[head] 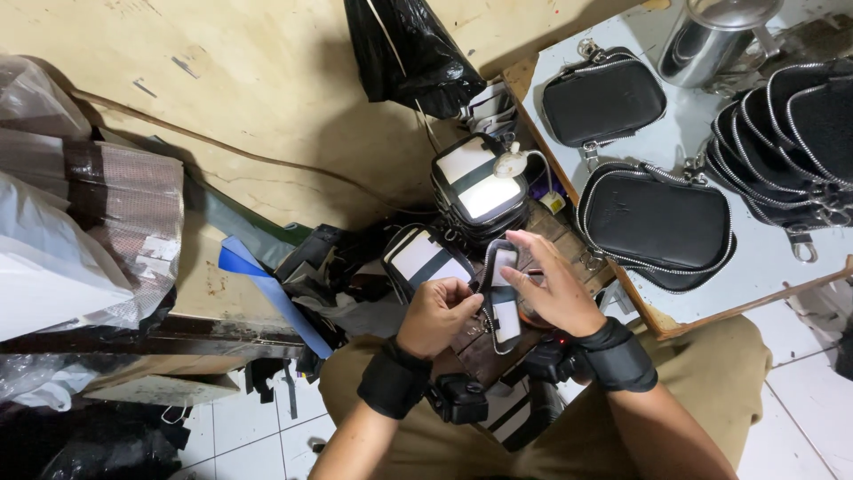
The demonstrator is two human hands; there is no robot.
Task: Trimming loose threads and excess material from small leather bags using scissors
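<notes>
My left hand (pixel 435 313) pinches the lower zipper edge of a small black pouch (pixel 503 298) with a white lining, held upright above my lap. The fingers of my right hand (pixel 553 286) grip the pouch's right side and top. Both wrists wear black bands. Just beyond my hands lies another such pouch (pixel 425 257) showing white panels, and a stack of the same pouches (pixel 477 187) stands behind it.
A table (pixel 711 293) at the right carries finished black zippered pouches (pixel 656 220), a row of more pouches (pixel 791 133) and a metal pot (pixel 711 40). A black plastic bag (pixel 409 49) hangs above. Plastic-wrapped bundles (pixel 80 222) lie at the left on a wooden board.
</notes>
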